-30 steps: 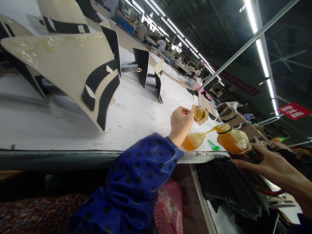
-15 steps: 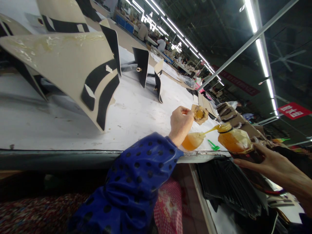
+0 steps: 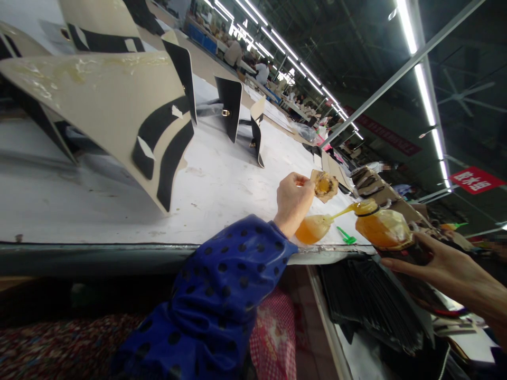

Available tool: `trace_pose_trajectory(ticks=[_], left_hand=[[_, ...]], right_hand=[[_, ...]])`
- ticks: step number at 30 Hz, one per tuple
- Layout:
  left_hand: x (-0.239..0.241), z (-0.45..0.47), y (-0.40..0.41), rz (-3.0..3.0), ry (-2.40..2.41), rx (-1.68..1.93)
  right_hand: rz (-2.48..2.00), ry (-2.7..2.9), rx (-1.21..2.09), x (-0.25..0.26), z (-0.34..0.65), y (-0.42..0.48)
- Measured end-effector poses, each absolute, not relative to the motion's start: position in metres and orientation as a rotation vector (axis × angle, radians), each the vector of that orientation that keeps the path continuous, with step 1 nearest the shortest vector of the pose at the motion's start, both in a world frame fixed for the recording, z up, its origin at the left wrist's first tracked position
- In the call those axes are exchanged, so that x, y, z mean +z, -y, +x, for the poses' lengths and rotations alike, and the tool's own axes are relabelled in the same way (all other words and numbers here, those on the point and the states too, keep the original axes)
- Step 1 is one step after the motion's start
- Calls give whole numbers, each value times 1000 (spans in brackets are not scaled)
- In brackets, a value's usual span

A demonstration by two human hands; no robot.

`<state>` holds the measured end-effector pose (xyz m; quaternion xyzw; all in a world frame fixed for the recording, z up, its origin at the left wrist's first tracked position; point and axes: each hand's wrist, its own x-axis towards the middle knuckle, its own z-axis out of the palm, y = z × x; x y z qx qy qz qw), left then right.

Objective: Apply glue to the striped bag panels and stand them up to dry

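Observation:
My left hand (image 3: 295, 203) pinches the edge of a stained cardboard piece (image 3: 325, 186) with an amber, gluey patch in its middle. Just below that hand, a small translucent bottle (image 3: 315, 228) of amber liquid sits near the table edge. My right hand (image 3: 430, 258) grips the base end of a larger clear bottle (image 3: 384, 228), tipped on its side with its mouth to the left. From that mouth a thick amber strand of glue (image 3: 344, 212) runs down to the small bottle's tip. Between the two bottles lies a green nozzle cap (image 3: 347, 236).
Beige panels with black strips (image 3: 103, 100) stand on the white-covered table (image 3: 222, 200) at left, glossy along one edge. Smaller black folded pieces (image 3: 229, 108) stand farther back. Below right is a stack of black sheets (image 3: 376, 306). Other people work in the background.
My right hand and the large bottle have shifted very slightly to the right. The amber strand still joins the two bottles, and my left hand stays put.

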<state>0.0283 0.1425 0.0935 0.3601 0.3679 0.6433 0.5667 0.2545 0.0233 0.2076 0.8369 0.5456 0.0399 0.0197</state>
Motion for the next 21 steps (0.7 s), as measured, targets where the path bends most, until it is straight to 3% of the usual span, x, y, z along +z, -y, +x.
trace_pose_trajectory(ticks=[21], left_hand=[[91, 30, -145, 837, -850, 1509]], right_hand=[[2567, -1719, 223, 209, 257, -27]])
